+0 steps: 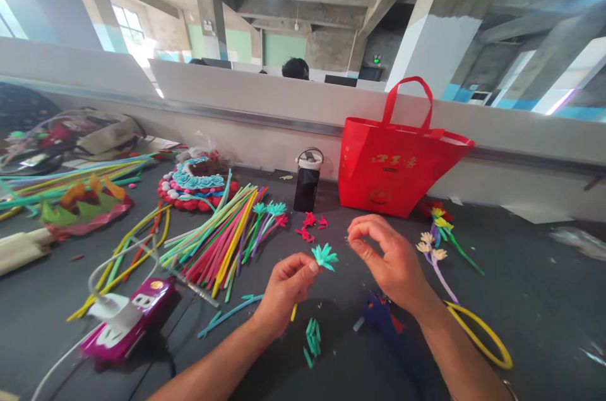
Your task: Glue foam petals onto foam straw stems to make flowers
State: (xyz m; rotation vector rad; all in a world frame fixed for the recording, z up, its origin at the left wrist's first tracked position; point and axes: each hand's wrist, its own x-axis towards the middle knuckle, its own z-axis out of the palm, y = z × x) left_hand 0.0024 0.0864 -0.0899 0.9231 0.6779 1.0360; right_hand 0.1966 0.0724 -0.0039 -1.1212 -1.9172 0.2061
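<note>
My left hand (286, 290) is closed around a yellow stem topped by a small teal pipe-cleaner flower (324, 256), held up over the dark table (521, 300). My right hand (391, 259) hovers just right of the flower, thumb and forefinger pinched together; what they hold, if anything, is too small to make out. Below the hands lie short teal pipe-cleaner pieces (312, 340) and a blue glue gun (379, 316), partly hidden under my right forearm.
A fan of coloured pipe cleaners (222, 237) lies left of centre, with small red pieces (308, 226), a dark bottle (307, 181) and a red tote bag (395, 164) behind. Finished flowers (438, 240) and a yellow loop (487, 335) lie right. A pink device (130, 319) sits front left.
</note>
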